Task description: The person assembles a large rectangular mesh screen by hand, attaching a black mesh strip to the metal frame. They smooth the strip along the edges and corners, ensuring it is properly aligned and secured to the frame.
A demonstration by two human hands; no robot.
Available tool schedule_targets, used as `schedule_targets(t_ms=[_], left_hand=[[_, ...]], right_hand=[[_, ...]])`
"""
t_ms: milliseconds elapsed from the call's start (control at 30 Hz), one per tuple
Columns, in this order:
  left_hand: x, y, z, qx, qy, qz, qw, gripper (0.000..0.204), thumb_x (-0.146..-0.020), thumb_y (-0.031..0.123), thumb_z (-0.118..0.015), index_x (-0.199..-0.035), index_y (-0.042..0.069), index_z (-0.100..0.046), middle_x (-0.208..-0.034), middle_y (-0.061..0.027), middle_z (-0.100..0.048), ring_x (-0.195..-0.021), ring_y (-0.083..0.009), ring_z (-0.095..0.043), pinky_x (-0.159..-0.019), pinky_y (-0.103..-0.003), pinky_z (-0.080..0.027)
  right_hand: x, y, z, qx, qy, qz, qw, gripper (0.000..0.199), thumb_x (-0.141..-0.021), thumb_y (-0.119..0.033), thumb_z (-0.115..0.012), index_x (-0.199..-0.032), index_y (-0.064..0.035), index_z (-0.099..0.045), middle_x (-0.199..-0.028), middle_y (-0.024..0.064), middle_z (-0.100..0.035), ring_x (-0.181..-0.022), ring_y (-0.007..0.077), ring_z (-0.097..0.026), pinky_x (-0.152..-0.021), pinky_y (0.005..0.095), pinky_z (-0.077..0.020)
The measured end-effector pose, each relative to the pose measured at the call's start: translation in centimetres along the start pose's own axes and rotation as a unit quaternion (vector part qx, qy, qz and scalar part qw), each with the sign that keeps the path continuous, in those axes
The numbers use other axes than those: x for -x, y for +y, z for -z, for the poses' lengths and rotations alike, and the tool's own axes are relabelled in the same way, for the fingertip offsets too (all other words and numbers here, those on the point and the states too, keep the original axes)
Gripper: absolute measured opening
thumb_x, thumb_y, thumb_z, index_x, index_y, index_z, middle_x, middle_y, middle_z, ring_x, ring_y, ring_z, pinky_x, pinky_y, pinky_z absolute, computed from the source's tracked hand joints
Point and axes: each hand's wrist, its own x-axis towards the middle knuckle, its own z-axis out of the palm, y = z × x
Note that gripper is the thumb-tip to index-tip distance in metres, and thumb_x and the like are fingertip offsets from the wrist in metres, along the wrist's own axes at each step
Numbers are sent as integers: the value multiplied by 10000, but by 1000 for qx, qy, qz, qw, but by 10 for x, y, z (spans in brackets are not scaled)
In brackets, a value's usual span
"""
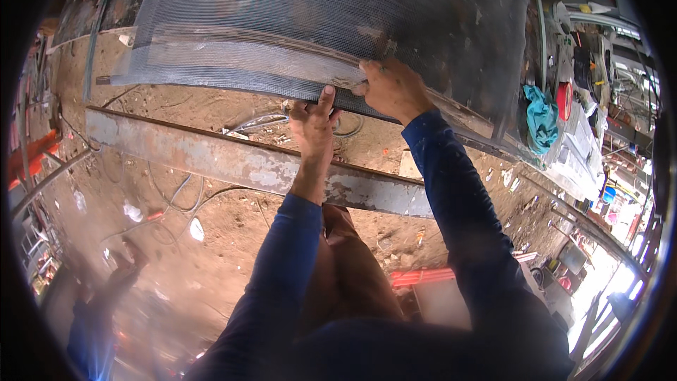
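Note:
A sheet of dark wire mesh [282, 7] lies over a flat work surface in front of me, its near edge hanging a little over. My left hand [314, 130] is closed on that near edge, thumb on top and fingers underneath. Just to its right, my right hand [396, 90] is bent over the mesh with curled fingers and the thumb near the edge. It seems to pinch the mesh; what lies under the fingers is partly hidden. A long narrow strip [282, 40] shows beneath the mesh, running parallel to the edge.
A rusty, paint-flaked metal beam [183, 147] crosses between me and the mesh. Cables [180, 201] and litter lie on the dirt floor. At right are a teal cloth [541, 120], a red roll [564, 101] and clear plastic [575, 152]. A blurred blue shape [92, 339] shows lower left.

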Motion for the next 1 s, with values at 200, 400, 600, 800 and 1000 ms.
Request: schedule_targets(t_ms=[200, 400, 600, 800, 1000], left_hand=[[-11, 8, 25, 64, -47, -32, 996, 544, -1037, 428, -903, -1156, -35, -645, -1050, -111, -699, -999, -239, -752, -963, -455, -734], [-7, 8, 7, -55, 54, -81, 994, 511, -1084, 424, -854, -1130, -41, -647, -940, -54, -641, -927, -174, -711, -943, -460, -734], [4, 0, -7, -8, -49, -41, 998, 537, -1064, 322, -888, -1285, -51, -571, -1022, -63, -688, -955, -185, -743, -906, -437, -740], [8, 7, -16, 0, -17, -30, 999, 663, -1051, 230, -893, -1494, -92, -519, -1190, -136, -738, -1085, -237, -773, -918, -457, -746], [17, -3, -20, 22, -23, 0, 999, 688, -1050, 302, -896, -1473, -93, -526, -1356, -232, -696, -1208, -306, -766, -1032, -499, -734]], right_hand=[[0, 7, -13, -3, 67, 6, 998, 327, -1000, -313, -849, -1190, -49, -818, -1116, 246, -842, -1063, 447, -835, -940, 553, -680], [8, 6, -7, -15, 39, 5, 999, 449, -1037, -398, -839, -1315, -52, -773, -1084, 239, -841, -1068, 444, -833, -931, 550, -668], [17, 6, -8, -43, 37, -15, 998, 447, -1035, -423, -839, -1271, -45, -804, -1114, 250, -831, -1092, 449, -833, -938, 561, -680], [43, 9, 17, -40, 60, 18, 997, 503, -1040, -471, -831, -1269, -30, -754, -984, 239, -816, -945, 450, -822, -844, 565, -650], [67, 44, -6, -64, 101, 24, 993, 428, -1057, -405, -827, -1243, -25, -760, -949, 238, -799, -898, 435, -808, -797, 551, -620]])
